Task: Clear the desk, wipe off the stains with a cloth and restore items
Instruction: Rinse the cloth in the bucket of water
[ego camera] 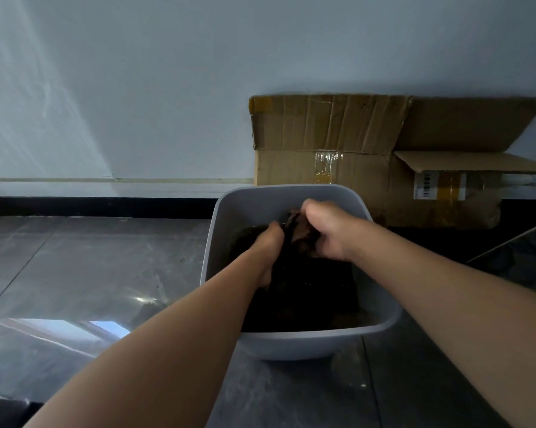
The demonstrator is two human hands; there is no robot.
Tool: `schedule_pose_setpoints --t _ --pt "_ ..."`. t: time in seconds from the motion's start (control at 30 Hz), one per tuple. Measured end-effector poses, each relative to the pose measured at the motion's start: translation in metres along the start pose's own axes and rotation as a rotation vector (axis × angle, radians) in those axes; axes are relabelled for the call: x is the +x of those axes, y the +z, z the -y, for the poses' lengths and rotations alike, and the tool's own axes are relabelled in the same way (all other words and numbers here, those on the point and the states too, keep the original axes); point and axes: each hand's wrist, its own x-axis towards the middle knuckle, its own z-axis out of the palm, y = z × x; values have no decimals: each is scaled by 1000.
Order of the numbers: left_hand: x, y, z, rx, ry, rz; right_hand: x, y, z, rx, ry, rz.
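A grey plastic basin (381, 327) stands on the dark tiled floor and holds dark water. Both my hands are inside it, above the water. A dark brown cloth (302, 233) hangs bunched between them, its lower part trailing down into the water. My left hand (268, 242) grips the cloth's left side, fingers curled round it. My right hand (323, 228) grips the upper right part of the cloth from above. The desk is out of view.
A worn cardboard box (368, 168) with open flaps leans against the white wall right behind the basin. A black skirting strip (90, 206) runs along the wall's foot. Glossy grey floor tiles (90, 273) stretch out to the left.
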Motion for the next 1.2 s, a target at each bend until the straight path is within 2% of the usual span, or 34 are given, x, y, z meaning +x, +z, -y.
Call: schedule_pose_setpoints --t 0.03,0.1,0.17,0.23,0.3,0.4,0.47,0.53,0.67,0.73,0.83,0.9,0.97,1.03,1.1,1.2 --pt "-1 -1 0 0 -77 58 4 -1 -1 51 10 -10" --pt "1 0 2 -20 -122 156 11 -4 -9 -61 -15 -81" --pt "7 4 6 11 -54 147 19 -7 -23 -386 -67 -163" --pt "22 7 13 80 60 15 28 -11 -36 -780 -156 -201" --pt "34 6 21 356 241 -174 31 -9 -43 -1001 -195 -132" --pt "36 7 29 818 265 -234 34 0 -52 -1228 -126 -13" --pt "45 7 31 999 242 -154 34 5 -56 -1239 -40 39" --pt "46 7 28 972 237 -36 39 6 -57 -1186 -19 40" --pt "41 5 27 443 -15 102 44 12 -50 -1036 -28 10" --pt "39 4 24 208 -45 67 36 19 -46 -791 -6 -11" --pt "31 2 13 13 -34 43 29 25 -38 -594 -52 -125" --pt "19 3 9 30 -15 168 32 21 -36 -609 -146 -239" --pt "9 8 6 88 -18 229 37 7 -35 -588 -153 -333" --pt "9 10 6 94 -25 212 38 -6 -39 -665 -135 -281" --pt "14 9 9 190 38 115 34 -12 -41 -870 -129 -165" --pt "24 6 17 567 167 -33 32 -9 -45 -1164 -41 -48"
